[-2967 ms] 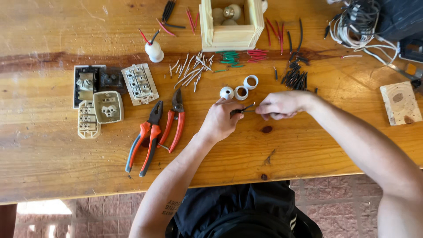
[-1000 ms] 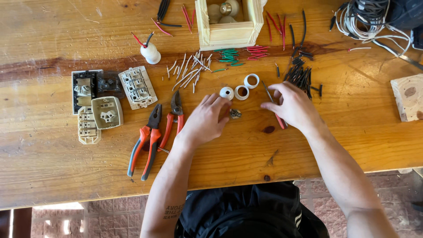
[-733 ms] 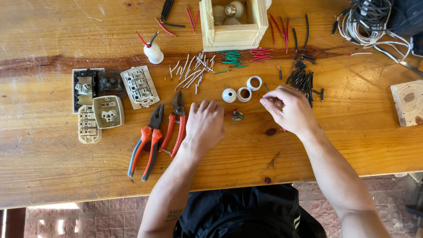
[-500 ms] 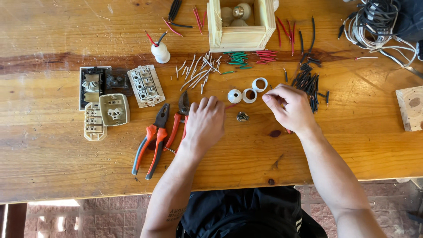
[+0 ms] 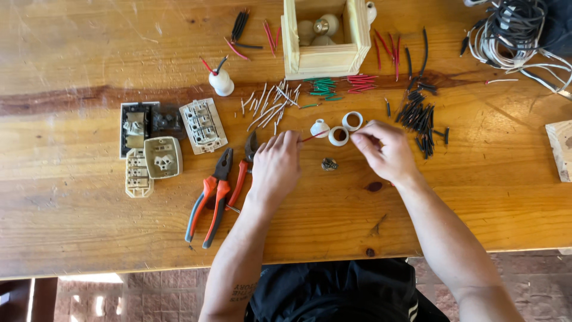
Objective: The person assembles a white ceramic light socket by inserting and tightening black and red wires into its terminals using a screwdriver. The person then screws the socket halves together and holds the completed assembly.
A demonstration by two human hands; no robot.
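I see left hand pinching red wire at its 1 o'clock; right hand fingers curled, grip unclear, white rings at its 11.

Left hand lifted off table, now pinching red wire; right hand joined.

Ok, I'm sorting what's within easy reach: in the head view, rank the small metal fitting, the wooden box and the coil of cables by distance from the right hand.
1. Small metal fitting: just left of the right hand, on the table.
2. Wooden box: beyond the hand, toward the table's far edge.
3. Coil of cables: far right corner.
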